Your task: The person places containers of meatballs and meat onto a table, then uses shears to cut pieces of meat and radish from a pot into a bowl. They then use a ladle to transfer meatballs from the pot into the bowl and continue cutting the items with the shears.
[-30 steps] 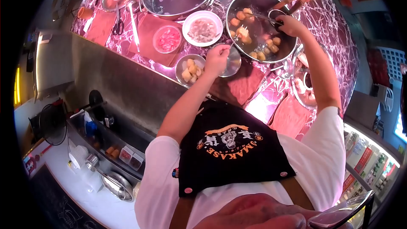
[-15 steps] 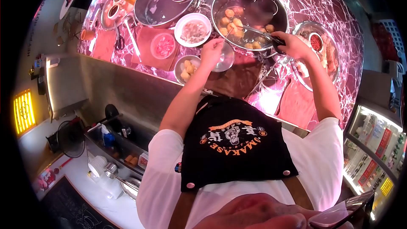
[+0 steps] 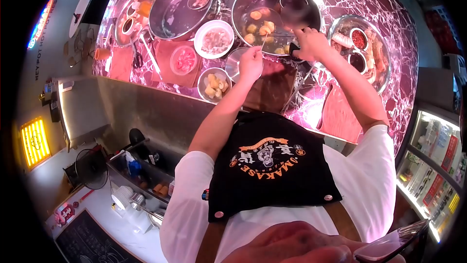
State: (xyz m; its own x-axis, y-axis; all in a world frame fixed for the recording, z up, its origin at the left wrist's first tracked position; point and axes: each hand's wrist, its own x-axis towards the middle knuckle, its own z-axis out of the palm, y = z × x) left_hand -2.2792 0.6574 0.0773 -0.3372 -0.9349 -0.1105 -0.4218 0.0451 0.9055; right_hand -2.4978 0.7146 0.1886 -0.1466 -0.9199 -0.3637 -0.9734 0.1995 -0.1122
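— What was held in the hands?
— A thin stick [image 3: 263, 44] was pinched in the left hand [image 3: 251, 64], just above a small shiny dish [image 3: 235, 64]. A dark handle [image 3: 293, 50] was gripped tight in the right hand [image 3: 312, 44] (the rest of that tool could not be made out).
— Where was all this?
— At the near rim of the big pot [image 3: 243, 4] of soup, which was set on the pink desk [image 3: 389, 10]. A bowl [image 3: 200, 84] of food bits was placed near the left hand.
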